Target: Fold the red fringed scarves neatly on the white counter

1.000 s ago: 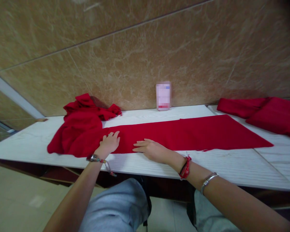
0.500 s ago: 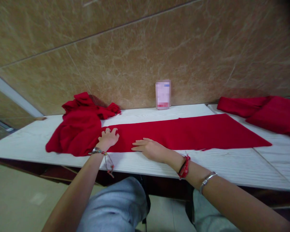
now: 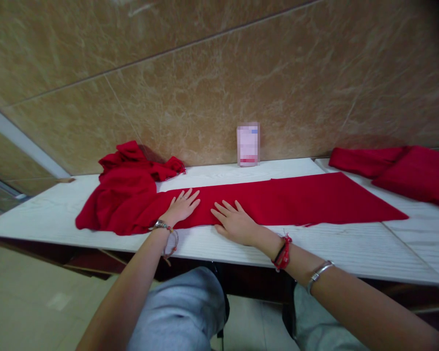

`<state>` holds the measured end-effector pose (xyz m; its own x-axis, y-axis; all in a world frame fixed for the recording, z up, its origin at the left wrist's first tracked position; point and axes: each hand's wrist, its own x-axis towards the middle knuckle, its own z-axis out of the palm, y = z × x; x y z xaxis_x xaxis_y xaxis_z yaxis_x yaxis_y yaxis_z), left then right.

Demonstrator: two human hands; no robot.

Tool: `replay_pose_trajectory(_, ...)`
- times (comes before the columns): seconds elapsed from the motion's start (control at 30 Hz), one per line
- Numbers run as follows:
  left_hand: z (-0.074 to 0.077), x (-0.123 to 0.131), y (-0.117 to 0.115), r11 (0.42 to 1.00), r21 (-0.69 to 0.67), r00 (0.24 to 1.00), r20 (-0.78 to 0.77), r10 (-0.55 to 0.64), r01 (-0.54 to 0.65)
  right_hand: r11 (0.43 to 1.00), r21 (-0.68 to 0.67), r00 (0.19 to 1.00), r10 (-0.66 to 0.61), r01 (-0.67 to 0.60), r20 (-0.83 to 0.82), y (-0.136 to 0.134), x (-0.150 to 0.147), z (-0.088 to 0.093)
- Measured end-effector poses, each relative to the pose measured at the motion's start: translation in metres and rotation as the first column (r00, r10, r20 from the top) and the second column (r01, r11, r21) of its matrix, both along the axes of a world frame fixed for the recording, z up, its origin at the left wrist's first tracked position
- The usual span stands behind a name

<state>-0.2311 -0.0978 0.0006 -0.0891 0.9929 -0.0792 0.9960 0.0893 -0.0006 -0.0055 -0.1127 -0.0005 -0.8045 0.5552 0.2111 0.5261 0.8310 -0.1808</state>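
Note:
A long strip of red cloth (image 3: 300, 199) lies flat along the white table, running from the middle to the right. At its left end it runs into a rumpled heap (image 3: 117, 200) of the same red fabric. My left hand (image 3: 183, 207) rests palm down on the strip beside the heap, fingers spread. To its right, my right hand (image 3: 236, 222) also lies with fingers spread, its fingertips on the cloth near the front edge. Neither hand grips anything.
Another folded red cloth (image 3: 413, 173) lies at the far right of the white table (image 3: 212, 243). A small pink, blurred-out packet (image 3: 248, 145) stands against the brown tiled wall (image 3: 205, 87). Dark shelving shows under the table's front edge, above my knees.
My left hand has slid right along the cloth and its curled fingers have straightened. My right hand has spread its fingers further onto the cloth. The view has shifted slightly.

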Motion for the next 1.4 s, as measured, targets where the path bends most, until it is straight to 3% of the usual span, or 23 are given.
replay_pose_trajectory(0.13,-0.003,-0.015,0.004,0.984,0.036,0.984,-0.03,0.174,-0.173,1.0,0.01,0.999,0.0,-0.001,0.039,-0.001,0.001,0.0)
replay_pose_trajectory(0.2,0.001,-0.013,0.0,0.978,0.088,0.979,-0.06,0.195,-0.189,1.0,0.016,0.999,-0.004,0.003,0.035,0.0,0.001,0.0)
replay_pose_trajectory(0.27,0.01,-0.008,-0.011,0.984,0.163,0.993,-0.085,0.087,-0.072,1.0,0.021,1.0,-0.008,0.008,0.019,0.0,0.001,-0.001)
replay_pose_trajectory(0.4,0.034,-0.006,-0.049,0.933,0.166,0.948,-0.068,-0.312,0.319,0.998,0.064,0.999,0.009,-0.006,-0.05,0.002,0.0,0.001)
replay_pose_trajectory(0.5,0.044,-0.018,-0.076,0.941,0.055,0.943,-0.044,-0.331,0.333,0.985,0.153,0.992,0.093,-0.079,-0.088,0.003,-0.004,0.004)
replay_pose_trajectory(0.63,0.039,-0.036,-0.096,0.966,0.014,0.965,-0.054,-0.257,0.259,0.967,0.196,0.984,0.173,-0.163,-0.037,-0.002,-0.021,0.01)
replay_pose_trajectory(0.9,0.03,-0.046,-0.097,0.964,0.104,0.953,-0.21,-0.22,0.245,0.961,0.183,0.978,0.199,-0.207,0.066,-0.014,-0.071,0.017)
replay_pose_trajectory(1.17,0.024,-0.039,-0.101,0.931,0.184,0.926,-0.277,-0.257,0.314,0.991,0.1,0.996,0.088,-0.085,-0.028,-0.006,-0.071,0.016)
replay_pose_trajectory(1.4,0.023,-0.04,-0.102,0.904,0.293,0.927,-0.3,-0.224,0.313,0.969,0.159,0.975,0.204,-0.189,-0.086,-0.007,-0.072,0.01)
